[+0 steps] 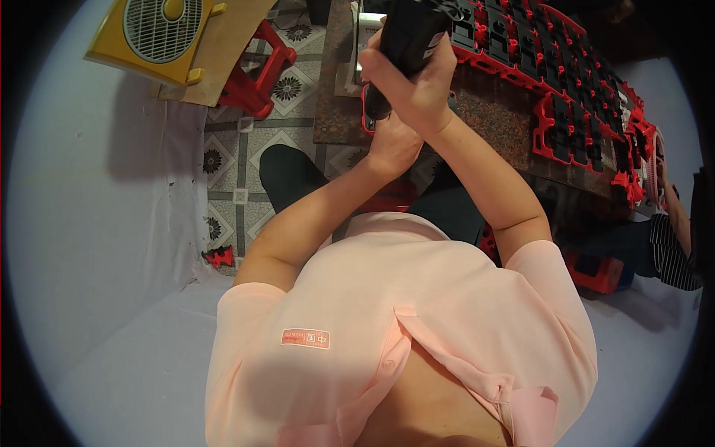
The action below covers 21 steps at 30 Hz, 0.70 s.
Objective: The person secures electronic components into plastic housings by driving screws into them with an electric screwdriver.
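Note:
My right hand [414,83] is raised over the near edge of the speckled stone worktop [491,112]. It is wrapped around a thick black power tool [408,33] that points down. Just below it, my left hand [392,145] holds a small red and black plastic part [370,112] against the tool's lower end. The tool's tip is hidden between the two hands. Both forearms rise from my pink shirt.
Rows of red and black parts [566,82] cover the worktop to the right. A yellow box fan [160,30] and a red stool [257,74] stand on the patterned tile floor at upper left. Another person's striped sleeve [670,249] shows at the right edge, beside a red crate [596,272].

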{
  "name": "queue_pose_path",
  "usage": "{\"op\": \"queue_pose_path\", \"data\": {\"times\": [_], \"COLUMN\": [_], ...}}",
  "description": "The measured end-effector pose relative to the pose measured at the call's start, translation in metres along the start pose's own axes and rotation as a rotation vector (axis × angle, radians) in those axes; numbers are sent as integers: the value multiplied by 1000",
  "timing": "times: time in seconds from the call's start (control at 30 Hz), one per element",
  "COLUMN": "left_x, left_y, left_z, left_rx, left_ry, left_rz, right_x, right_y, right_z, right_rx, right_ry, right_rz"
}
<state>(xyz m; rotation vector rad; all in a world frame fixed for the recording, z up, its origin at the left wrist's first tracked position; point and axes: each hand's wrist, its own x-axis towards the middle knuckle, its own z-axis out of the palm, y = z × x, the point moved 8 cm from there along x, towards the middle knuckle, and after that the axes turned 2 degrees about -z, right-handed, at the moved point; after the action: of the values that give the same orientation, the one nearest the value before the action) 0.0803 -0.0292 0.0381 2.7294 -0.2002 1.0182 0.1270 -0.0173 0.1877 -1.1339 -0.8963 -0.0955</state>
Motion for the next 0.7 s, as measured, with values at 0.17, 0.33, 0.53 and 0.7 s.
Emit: {"op": "queue_pose_path", "data": {"times": [0.17,0.33,0.53,0.7], "left_x": [-5,-5,-9,-2], "left_y": [6,-11,-1,-2], "left_z": [0,15,5,-15], "left_rx": [35,-440,3,-30], "left_ry": [-24,-116,-94,-176], "left_rz": [73,-214,-32,-10], "right_x": [-7,-12,18,48], "right_y": [3,8,8,5], "right_z": [14,22,-3,-39], "right_rx": [-138,-172,-74,-152], "right_ry": [-50,-54,-57,93], "right_rz": [12,-17,13,-280]}}
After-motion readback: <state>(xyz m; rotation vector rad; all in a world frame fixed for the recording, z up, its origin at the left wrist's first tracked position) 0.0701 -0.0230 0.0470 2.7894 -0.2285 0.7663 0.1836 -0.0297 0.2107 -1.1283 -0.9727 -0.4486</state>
